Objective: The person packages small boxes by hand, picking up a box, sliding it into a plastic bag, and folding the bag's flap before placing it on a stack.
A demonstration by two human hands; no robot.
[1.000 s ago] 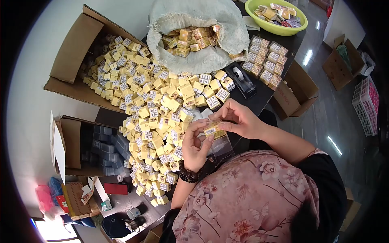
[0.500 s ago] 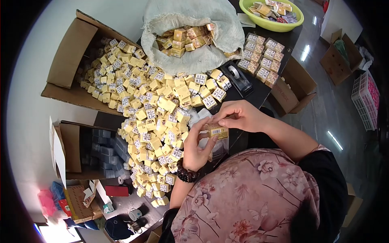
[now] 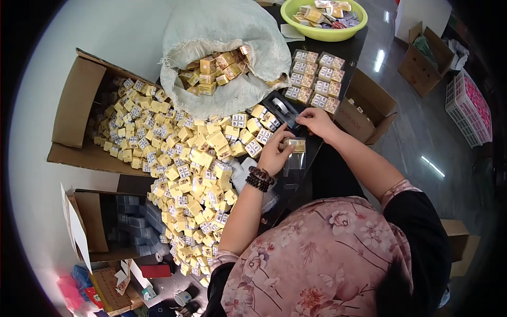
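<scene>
My left hand (image 3: pixel 277 153) grips a clear plastic package (image 3: pixel 294 161) with a yellow-labelled box at its upper end. My right hand (image 3: pixel 315 122) is at the near end of a black tape dispenser (image 3: pixel 280 111), its thumb and fingers pinched together. Whatever lies between those fingertips is too small to make out. A white roll (image 3: pixel 279 105) sits in the dispenser. Left of my hands lies a large heap of small yellow boxes (image 3: pixel 203 158), several showing white ends with dark marks.
A woven sack (image 3: pixel 222 26) of boxes stands at the back, beside rows of packed boxes (image 3: pixel 303 78) and a green basin (image 3: pixel 338 34). Cartons (image 3: pixel 79 105) line the left; another carton (image 3: pixel 364 108) stands on the right. White plastic (image 3: pixel 241 174) lies near my left wrist.
Both hands have moved away from my body to the tape dispenser. My right hand has left the package, which stays in my left hand. The whole view has shifted slightly.
</scene>
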